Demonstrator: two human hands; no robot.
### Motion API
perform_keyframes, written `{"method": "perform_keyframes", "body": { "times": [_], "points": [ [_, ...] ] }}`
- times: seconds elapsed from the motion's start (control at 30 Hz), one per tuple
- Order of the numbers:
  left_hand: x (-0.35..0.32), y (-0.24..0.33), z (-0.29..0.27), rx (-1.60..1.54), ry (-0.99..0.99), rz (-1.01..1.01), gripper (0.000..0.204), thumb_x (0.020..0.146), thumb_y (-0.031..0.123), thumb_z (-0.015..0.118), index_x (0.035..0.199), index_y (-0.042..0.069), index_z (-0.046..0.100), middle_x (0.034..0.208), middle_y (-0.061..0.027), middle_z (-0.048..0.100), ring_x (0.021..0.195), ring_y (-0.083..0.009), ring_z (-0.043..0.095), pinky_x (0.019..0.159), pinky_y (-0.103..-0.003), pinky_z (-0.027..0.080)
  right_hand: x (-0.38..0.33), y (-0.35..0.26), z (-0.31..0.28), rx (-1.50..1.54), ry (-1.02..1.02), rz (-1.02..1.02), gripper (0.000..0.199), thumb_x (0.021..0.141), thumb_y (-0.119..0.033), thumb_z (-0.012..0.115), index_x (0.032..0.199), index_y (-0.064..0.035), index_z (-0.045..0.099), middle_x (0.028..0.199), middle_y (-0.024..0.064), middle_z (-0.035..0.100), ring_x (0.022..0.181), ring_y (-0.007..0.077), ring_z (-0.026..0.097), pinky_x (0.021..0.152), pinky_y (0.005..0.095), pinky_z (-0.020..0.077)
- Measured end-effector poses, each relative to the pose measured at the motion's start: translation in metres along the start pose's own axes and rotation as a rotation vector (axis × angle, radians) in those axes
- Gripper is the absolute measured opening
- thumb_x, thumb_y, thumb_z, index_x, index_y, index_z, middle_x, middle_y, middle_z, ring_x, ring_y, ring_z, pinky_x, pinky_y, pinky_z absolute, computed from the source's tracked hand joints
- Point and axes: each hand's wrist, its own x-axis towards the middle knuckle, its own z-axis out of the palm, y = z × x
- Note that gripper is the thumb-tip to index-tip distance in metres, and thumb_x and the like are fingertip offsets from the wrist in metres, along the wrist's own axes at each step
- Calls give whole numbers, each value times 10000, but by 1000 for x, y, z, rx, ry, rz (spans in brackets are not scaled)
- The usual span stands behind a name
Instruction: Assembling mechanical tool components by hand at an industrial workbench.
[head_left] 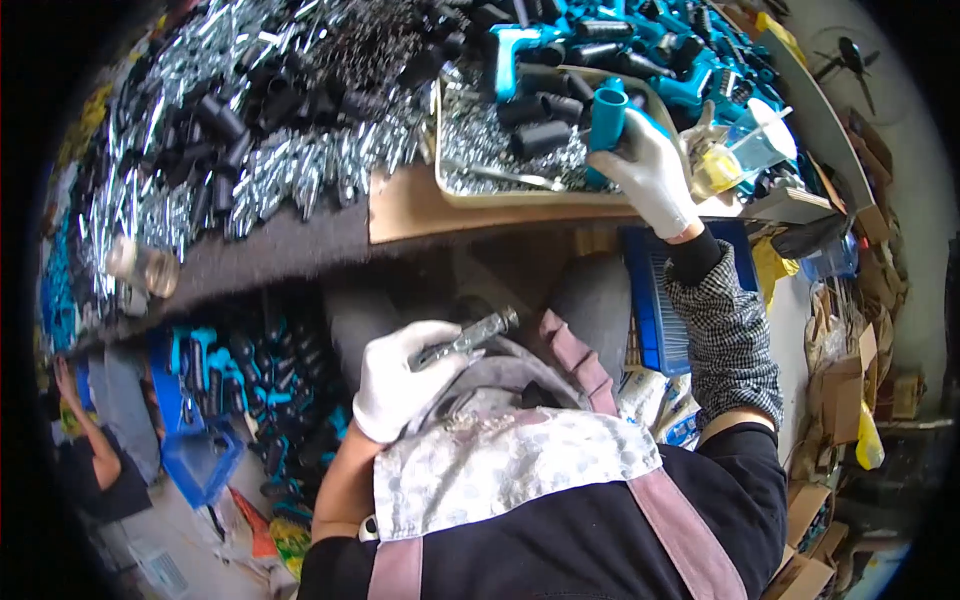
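My right hand (648, 178), in a white glove, is closed around a teal plastic housing (606, 120) with a round open end. It is over the right side of a shallow cream tray (520, 200) of small metal parts and black sleeves (540, 138). My left hand (398, 375), also gloved in white, is held low over my lap. Its fingers are wrapped round a slim metal shaft part (475, 335) whose dark tip points up and right; what kind of part it is I cannot make out.
Heaped on the bench are silver rods (290, 175), springs (360, 50) and teal housings (690, 85). A clear cup (765, 140) with a straw stands right of the tray. Below are a blue crate (660, 305) and piled teal-and-black tools (270, 390). Another person's arm (90, 430) shows at far left.
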Motion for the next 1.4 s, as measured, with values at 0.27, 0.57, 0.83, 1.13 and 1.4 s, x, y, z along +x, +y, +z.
{"method": "perform_keyframes", "body": {
  "times": [0.27,0.57,0.83,1.13,1.4],
  "points": [
    [-18,2,-9,82,133,123,246,791,49,795,1012,-23,713,894,-155,736,780,-212,734,705,-299,551,-60,-68,-8,134,-766,28,810,794,-661,675,1260,1,644,1116,174,720,1028,300,698,907,389,537],
    [-23,1,-2,185,-35,263,358,727,126,852,1035,4,718,930,-126,743,791,-250,723,729,-311,560,-71,-84,24,226,-1020,83,689,745,-481,797,1195,28,682,1078,180,731,986,269,715,884,356,550],
    [-26,-4,0,167,-139,229,493,740,216,848,1158,20,677,1008,-176,727,882,-311,737,778,-358,584,-97,-83,65,400,-1000,242,511,838,-281,799,1226,25,669,1040,179,737,944,240,708,851,336,542],
    [-23,-4,-3,219,-98,303,449,749,154,843,1138,1,680,998,-180,731,842,-300,742,756,-338,585,-98,-93,65,347,-843,243,599,786,-293,830,1248,38,640,1101,203,720,1016,275,706,895,344,544],
    [-15,-5,2,330,-297,318,638,779,318,800,1311,35,590,1028,-175,702,837,-346,707,722,-394,572,-97,-79,68,446,-1025,349,614,847,-340,790,1276,63,616,993,186,722,733,174,683,665,289,546]
  ]
}}
